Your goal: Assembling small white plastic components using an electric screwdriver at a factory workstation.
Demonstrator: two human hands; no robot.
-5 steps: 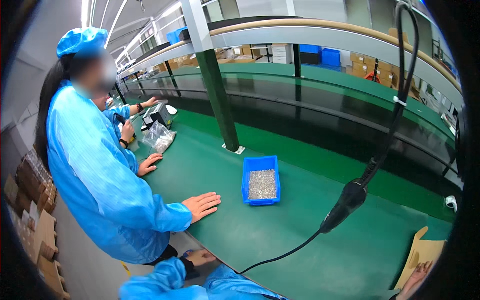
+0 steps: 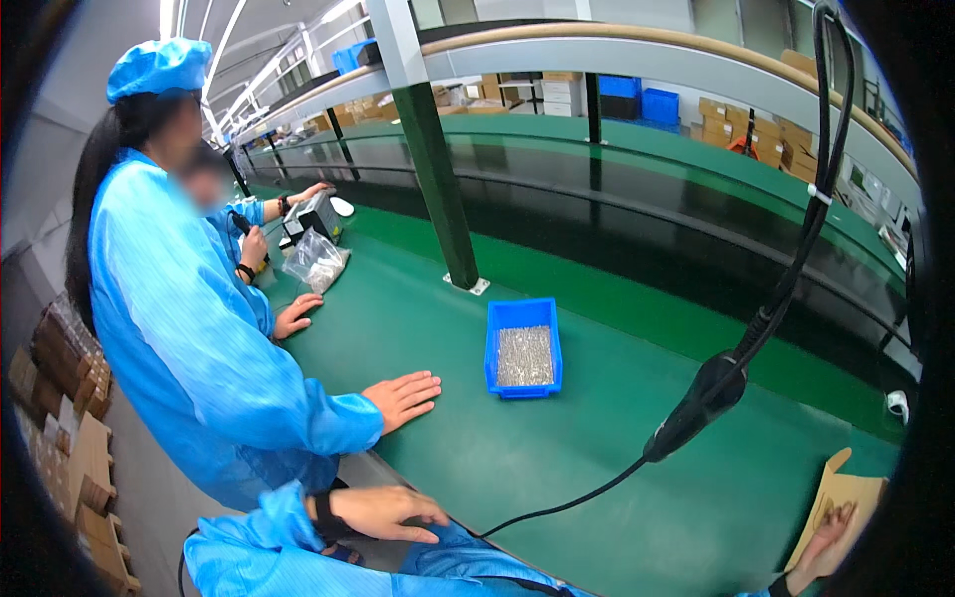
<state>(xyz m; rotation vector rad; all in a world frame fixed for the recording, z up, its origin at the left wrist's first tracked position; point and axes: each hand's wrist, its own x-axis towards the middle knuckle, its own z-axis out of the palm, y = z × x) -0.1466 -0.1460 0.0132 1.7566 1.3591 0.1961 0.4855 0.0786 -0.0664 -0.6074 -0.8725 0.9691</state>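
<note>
The person's left hand (image 2: 386, 512), with a black band at its wrist, hangs palm down over the lap just beside the near edge of the green bench (image 2: 557, 468); its fingers are loosely spread and hold nothing visible. The right hand (image 2: 828, 537) is far to the right, at a tan cardboard piece (image 2: 854, 488) that lies on the bench near the rim of the view; its fingers are partly bent against the cardboard, and whether they grasp it or merely rest there I cannot tell. A blue bin (image 2: 524, 392) stands on the bench, well apart from both hands, with many small silvery pieces (image 2: 524, 355) inside. Between the bin and the cardboard, a black cable (image 2: 582, 505) runs from the near edge up to a thick black connector (image 2: 696, 410). To the left stands a co-worker (image 2: 199, 289) in blue, one hand (image 2: 403, 400) flat on the bench. Farther along lies a clear plastic bag (image 2: 318, 264) with whitish contents, near a boxy device (image 2: 314, 217).
</note>
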